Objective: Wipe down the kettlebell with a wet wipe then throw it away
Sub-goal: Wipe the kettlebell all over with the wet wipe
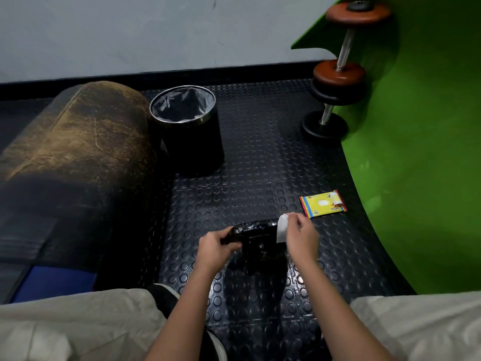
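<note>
On the studded floor, left hand [217,247] grips the kettlebell [256,237] handle; right hand [299,234] pinches the wipe [282,230] against it. Best steady the bell, stroke firmly along the handle.

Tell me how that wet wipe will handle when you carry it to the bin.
The wet wipe hangs limp from the right hand, so it is probably floppy and light. It may cling to the glossy kettlebell or the fingers on release.

2 dumbbells [338,71], 1 bin [191,136], 1 kettlebell [256,237]
</note>
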`<state>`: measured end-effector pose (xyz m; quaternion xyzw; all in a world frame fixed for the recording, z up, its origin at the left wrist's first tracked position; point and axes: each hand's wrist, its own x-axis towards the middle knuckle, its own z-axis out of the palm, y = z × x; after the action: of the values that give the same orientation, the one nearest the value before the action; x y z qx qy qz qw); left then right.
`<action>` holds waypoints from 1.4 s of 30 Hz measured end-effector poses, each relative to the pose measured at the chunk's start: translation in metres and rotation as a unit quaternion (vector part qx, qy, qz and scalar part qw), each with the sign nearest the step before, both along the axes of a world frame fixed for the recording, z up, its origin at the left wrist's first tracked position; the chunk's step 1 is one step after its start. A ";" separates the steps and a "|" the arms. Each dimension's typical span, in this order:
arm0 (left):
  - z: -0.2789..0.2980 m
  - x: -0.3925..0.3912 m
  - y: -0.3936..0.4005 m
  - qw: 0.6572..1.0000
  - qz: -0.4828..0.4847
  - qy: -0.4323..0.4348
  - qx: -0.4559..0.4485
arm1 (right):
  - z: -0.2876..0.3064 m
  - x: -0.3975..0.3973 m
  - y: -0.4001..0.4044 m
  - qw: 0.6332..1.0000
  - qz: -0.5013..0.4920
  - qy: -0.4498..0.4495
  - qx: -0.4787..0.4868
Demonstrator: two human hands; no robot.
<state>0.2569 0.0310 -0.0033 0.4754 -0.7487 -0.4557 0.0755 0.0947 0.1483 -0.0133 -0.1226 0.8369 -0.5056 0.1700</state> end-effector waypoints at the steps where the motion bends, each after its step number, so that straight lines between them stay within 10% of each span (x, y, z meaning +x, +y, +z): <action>1: 0.000 0.000 0.000 1.000 0.000 0.001 0.000 | 0.002 0.003 -0.002 1.000 0.003 0.011 0.012; 11: 0.002 0.001 0.001 1.000 -0.002 0.002 -0.003 | 0.001 0.015 -0.003 0.943 0.181 0.268 0.078; 19: -0.002 0.001 0.000 1.000 0.002 0.004 0.006 | -0.001 -0.002 0.010 1.000 0.022 -0.014 0.000; 29: 0.001 0.000 0.002 1.000 0.002 -0.003 -0.001 | -0.031 -0.013 0.013 0.940 -0.099 -0.314 -0.088; 38: -0.002 0.000 -0.001 1.000 0.001 -0.009 -0.006 | 0.008 0.014 0.000 0.996 0.053 0.076 -0.016; 42: -0.002 0.000 0.000 1.000 -0.003 -0.011 -0.004 | -0.004 0.010 0.011 0.990 0.068 0.110 -0.047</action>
<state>0.2569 0.0310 -0.0053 0.4782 -0.7523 -0.4480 0.0678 0.1052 0.1589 -0.0174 -0.2425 0.8155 -0.5149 0.1050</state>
